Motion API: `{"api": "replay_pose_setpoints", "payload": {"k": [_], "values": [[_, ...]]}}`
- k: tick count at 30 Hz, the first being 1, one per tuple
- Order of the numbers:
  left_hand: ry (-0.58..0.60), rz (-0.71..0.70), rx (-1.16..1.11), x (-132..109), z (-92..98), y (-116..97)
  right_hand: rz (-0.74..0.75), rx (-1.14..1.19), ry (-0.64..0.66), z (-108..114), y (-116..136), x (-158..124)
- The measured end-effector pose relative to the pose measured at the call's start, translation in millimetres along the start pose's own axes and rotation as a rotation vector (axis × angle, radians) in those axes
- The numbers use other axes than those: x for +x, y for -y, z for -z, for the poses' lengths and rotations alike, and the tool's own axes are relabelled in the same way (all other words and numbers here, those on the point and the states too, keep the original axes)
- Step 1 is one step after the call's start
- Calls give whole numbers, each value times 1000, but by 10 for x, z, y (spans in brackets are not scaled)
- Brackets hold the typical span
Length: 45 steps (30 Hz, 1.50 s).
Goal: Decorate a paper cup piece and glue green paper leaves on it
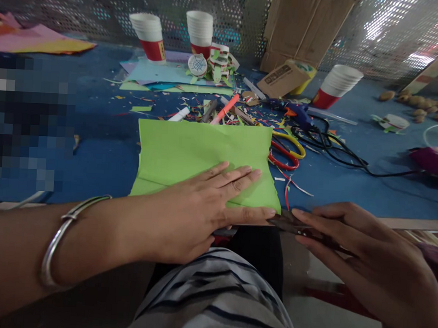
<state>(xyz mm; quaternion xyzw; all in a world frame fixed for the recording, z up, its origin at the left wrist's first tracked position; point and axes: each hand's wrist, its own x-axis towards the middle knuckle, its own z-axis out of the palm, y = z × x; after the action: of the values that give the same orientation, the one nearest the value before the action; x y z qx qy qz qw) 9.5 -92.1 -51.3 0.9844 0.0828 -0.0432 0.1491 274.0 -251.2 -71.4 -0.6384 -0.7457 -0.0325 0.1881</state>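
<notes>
My left hand (198, 207) lies flat on a light green sheet of paper (190, 145), its fingers stretched to the right. The paper appears folded or stacked, with layered edges at the lower left and right side. At the paper's lower right corner is a dark knife (289, 223) with small rivets on its handle. My right hand (372, 250) is closed around that handle. The blade meets the paper right beside my left index finger or thumb tip; the exact contact is hard to see. Scissors (296, 147) with red and yellow handles lie partly under the paper.
Stacked paper cups (150, 37) stand at the back, and another stack (336, 86) tilts at right. A blue glue gun (298, 113) with a black cord lies nearby. Paper scraps, markers (227, 108), a cardboard box (284, 79) and walnuts (420, 102) are spread about. The table edge runs below my hands.
</notes>
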Motion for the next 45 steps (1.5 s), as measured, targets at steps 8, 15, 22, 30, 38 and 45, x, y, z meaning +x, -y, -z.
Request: {"api": "replay_pose_setpoints", "payload": {"k": [8, 15, 22, 30, 38, 45], "values": [[1, 14, 13, 11, -15, -26, 62, 22, 21, 38, 9, 68], [-2, 22, 14, 22, -11, -50, 64, 45, 15, 12, 2, 72], [-23, 36, 28, 46, 31, -62, 41, 46, -13, 29, 3, 54], [1, -67, 65, 45, 109, 158, 17, 98, 35, 14, -34, 76], [7, -118, 37, 33, 26, 249, 27, 66, 22, 45, -19, 82], [-20, -115, 11, 24, 20, 238, 20, 61, 27, 26, 26, 88]]}}
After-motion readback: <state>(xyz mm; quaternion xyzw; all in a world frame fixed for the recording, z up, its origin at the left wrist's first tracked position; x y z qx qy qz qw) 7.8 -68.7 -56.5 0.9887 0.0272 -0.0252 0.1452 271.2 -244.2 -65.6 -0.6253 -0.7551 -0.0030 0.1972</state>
